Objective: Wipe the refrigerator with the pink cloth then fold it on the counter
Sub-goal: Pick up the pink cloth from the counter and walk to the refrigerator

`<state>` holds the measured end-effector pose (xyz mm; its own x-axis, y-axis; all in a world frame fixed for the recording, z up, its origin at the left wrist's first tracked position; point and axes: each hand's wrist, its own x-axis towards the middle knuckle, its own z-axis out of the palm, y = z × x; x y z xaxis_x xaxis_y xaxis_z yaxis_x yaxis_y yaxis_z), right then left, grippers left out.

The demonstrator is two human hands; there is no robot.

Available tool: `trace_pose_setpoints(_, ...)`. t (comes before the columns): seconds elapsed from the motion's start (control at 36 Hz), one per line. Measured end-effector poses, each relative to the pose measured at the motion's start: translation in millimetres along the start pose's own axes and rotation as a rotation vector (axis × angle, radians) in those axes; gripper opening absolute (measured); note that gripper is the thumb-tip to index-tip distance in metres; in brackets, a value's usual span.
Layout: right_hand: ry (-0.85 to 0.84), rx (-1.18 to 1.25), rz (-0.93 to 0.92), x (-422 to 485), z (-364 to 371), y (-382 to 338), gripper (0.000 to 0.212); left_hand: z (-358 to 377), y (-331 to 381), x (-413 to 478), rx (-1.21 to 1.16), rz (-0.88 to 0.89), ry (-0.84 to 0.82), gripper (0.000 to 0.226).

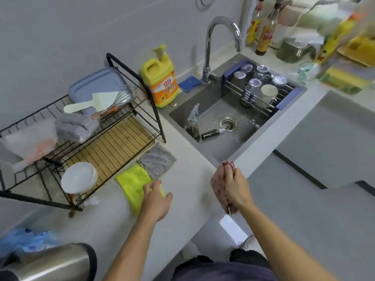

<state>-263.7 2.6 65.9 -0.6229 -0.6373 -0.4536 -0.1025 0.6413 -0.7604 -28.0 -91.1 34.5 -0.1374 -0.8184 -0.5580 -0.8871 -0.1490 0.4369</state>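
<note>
The pink cloth [218, 185], patterned with red marks, is bunched in my right hand [236, 188], which grips it above the counter's front edge, just in front of the sink. My left hand [157, 197] hovers over or rests on the yellow-green cloth [133, 184] lying flat on the counter [188, 179], fingers relaxed and spread. No refrigerator is in view.
A grey patterned cloth [158, 160] lies beside the yellow one. A black dish rack [85, 138] with a white bowl [79, 177] stands at left. The sink [219, 126] holds a spray bottle and a glass rack. Yellow detergent jug [160, 78], steel kettle [50, 262] at lower left.
</note>
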Motion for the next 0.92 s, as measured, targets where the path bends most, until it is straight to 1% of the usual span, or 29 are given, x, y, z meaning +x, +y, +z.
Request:
trace_pose_setpoints(0.08,0.089,0.102,0.032,7,-44,12,0.047,8,35,2,-0.185,0.058,-0.017,0.054)
trace_pose_setpoints(0.19,0.209,0.221,0.067,11,-108,31,0.048,28,100,-8,-0.529,0.089,-0.150,0.035)
trace_pose_setpoints(0.25,0.279,0.267,0.068,15,-142,42,0.039,40,136,-15,-0.582,0.127,-0.204,0.033)
trace_pose_setpoints(0.33,0.352,0.330,0.076,17,-193,63,0.020,61,185,-23,-0.541,0.191,-0.252,0.033)
trace_pose_setpoints(0.39,0.397,0.338,0.097,18,-227,82,0.015,81,216,-27,-0.512,0.225,-0.269,0.035)
trace_pose_setpoints(0.61,0.550,0.372,0.231,4,-344,168,0.018,185,326,-50,-0.467,0.282,-0.392,0.031)
trace_pose_setpoints(0.83,0.788,0.456,0.332,-27,-427,233,0.022,274,420,-91,-0.333,0.367,-0.633,0.030)
trace_pose_setpoints(0.92,0.876,0.529,0.377,-34,-449,253,0.022,301,449,-103,-0.277,0.412,-0.674,0.039)
